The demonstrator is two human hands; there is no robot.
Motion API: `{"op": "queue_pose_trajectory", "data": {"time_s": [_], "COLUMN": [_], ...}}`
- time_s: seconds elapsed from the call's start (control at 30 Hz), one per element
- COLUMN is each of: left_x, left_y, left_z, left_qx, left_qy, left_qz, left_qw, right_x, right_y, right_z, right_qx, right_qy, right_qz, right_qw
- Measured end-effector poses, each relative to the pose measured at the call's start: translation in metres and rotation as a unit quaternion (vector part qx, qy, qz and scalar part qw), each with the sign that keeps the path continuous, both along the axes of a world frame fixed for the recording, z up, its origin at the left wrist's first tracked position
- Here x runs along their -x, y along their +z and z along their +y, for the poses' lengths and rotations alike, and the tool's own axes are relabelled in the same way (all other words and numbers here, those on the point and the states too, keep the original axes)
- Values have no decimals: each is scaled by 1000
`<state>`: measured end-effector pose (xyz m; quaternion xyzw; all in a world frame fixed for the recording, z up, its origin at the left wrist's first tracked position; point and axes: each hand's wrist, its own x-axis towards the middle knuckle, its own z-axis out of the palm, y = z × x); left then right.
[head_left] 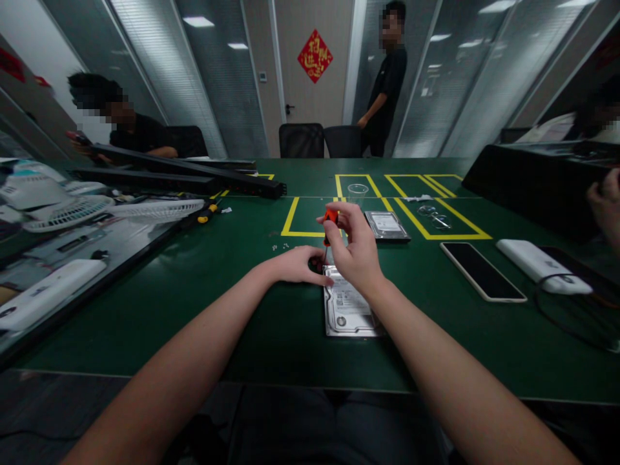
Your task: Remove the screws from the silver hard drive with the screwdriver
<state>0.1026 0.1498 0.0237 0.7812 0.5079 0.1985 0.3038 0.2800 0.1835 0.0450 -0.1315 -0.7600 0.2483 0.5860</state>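
A silver hard drive (347, 309) lies flat on the green table (203, 303) in front of me. My right hand (356, 248) is closed round a small screwdriver with an orange handle (330, 218), held upright with its tip down at the drive's far left corner. My left hand (299, 265) rests on the table at that same corner, fingers curled against the drive's edge beside the screwdriver tip. Several tiny screws (279, 246) lie on the table just left of my hands.
A second hard drive (387, 225), a clear plastic cup (358, 191) and round glass pieces (434, 216) sit in yellow-taped boxes. A phone (481, 270) and white power bank (541, 265) lie right. Fan grilles (150, 208) and black bars (194, 171) lie left. Other people sit and stand around.
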Motion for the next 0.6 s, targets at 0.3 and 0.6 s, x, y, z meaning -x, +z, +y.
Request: {"op": "queue_pose_trajectory", "data": {"time_s": [0.3,0.6], "left_x": [-1,-1], "left_y": [1,0], "left_z": [0,0], "left_qx": [-1,-14], "left_qy": [2,0], "left_qz": [8,10], "left_qw": [1000,1000], "right_x": [-1,-4], "right_y": [2,4], "right_z": [-1,-1], "right_qx": [-43,-50], "right_qy": [-31,-31], "right_qz": [3,3], "right_qw": [999,998]}}
